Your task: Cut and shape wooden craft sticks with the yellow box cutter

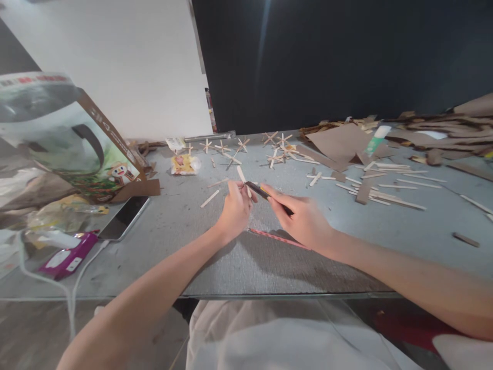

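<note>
My left hand (235, 208) is closed on a pale wooden craft stick (241, 173), held tilted above the table. A dark utility knife (257, 190) sits in my right hand (298, 216), its front end against or very close to the stick; the blade itself is too small to make out. Beneath my hands, a red patterned pencil (275, 237) lies on the tabletop, partly covered by my right hand. One loose craft stick (210, 199) rests to the left of my left hand.
Several crossed-stick pieces (222, 147) stand at the back. Loose sticks (393, 186), cardboard (333, 141) and a glue stick (376, 141) lie to the right. At the left are a phone (125, 218), a purple box (69, 257), white cables (73, 293) and a large printed carton (73, 139).
</note>
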Available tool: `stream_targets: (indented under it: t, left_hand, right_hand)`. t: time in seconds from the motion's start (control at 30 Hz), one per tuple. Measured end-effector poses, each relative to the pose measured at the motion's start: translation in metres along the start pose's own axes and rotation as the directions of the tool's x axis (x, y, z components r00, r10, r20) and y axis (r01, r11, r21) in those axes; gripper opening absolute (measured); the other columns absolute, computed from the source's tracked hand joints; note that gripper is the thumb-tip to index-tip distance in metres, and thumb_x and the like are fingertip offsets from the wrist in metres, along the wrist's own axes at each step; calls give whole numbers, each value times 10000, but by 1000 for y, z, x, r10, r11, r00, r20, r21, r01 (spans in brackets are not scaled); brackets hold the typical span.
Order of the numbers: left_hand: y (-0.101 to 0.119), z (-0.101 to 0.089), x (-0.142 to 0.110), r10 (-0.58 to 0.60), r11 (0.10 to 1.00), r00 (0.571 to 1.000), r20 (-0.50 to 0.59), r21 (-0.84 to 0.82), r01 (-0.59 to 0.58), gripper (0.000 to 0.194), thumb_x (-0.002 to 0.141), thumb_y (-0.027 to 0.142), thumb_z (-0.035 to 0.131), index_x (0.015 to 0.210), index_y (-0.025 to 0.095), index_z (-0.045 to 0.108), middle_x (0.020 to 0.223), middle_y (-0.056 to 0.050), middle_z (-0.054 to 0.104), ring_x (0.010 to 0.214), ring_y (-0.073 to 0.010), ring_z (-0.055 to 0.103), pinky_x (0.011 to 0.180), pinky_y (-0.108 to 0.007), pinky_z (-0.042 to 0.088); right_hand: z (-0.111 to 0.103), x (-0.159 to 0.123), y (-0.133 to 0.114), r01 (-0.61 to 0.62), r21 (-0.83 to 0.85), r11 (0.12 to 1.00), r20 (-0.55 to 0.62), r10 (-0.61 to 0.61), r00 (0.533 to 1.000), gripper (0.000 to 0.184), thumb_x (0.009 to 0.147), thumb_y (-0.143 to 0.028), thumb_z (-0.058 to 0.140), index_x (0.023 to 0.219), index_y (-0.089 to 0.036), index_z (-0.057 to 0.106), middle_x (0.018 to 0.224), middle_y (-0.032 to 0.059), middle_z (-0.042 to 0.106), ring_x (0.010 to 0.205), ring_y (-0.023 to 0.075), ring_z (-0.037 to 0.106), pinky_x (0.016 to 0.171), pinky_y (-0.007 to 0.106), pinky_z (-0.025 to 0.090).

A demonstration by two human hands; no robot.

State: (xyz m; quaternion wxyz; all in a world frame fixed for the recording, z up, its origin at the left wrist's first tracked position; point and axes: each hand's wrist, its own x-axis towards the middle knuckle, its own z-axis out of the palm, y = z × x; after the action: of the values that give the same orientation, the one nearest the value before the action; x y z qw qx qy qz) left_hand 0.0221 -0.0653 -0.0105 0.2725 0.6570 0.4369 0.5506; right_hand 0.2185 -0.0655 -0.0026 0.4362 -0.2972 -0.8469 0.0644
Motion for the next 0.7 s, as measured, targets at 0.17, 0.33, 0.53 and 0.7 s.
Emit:
stream_targets:
  t: [0.17, 0.33, 0.53, 0.7]
  left_hand:
    - [0, 5, 0, -70, 992, 997, -16, -109, 68, 278, 1109, 486, 456, 998, 267, 326, 724, 69, 605, 458, -68, 456, 492, -238, 353]
    - [0, 9, -1, -159, 954, 987, -8, -257, 151, 250, 1125, 460, 426, 1016, 271, 305, 653, 97, 592, 442, -78, 489, 486, -233, 356]
    - [4, 10, 0, -152, 935, 988, -2, -325, 143, 292, 1115, 476, 475, 996, 269, 308, 729, 82, 619, 446, -56, 498, 479, -218, 346]
    - [5, 10, 1, -135, 941, 991, -6, -315, 126, 313, 1106, 520, 478, 997, 267, 329, 712, 78, 604, 455, -63, 463, 476, -221, 328]
  right_hand:
    - [4, 0, 2, 9, -22, 1000, -35, -10, 999, 458, 1111, -286, 451, 1461, -127, 700, 746, 43, 751, 532, 123, 518, 565, 252, 431]
    - [7, -2, 4, 32, -35, 999, -20, -33, 999, 469, 1108, -269, 441, 1503, -160, 671, 909, 96, 815, 645, 154, 632, 634, 270, 491]
    - [6, -2, 3, -36, 41, 999, -37, 37, 999, 471, 1105, -301, 445, 1485, -167, 690, 1004, 108, 839, 597, 136, 612, 620, 256, 509]
    - [6, -1, 0, -129, 110, 986, -12, 131, 991, 485, 1096, -328, 460, 1474, -142, 700, 982, 119, 837, 539, 122, 549, 560, 246, 479]
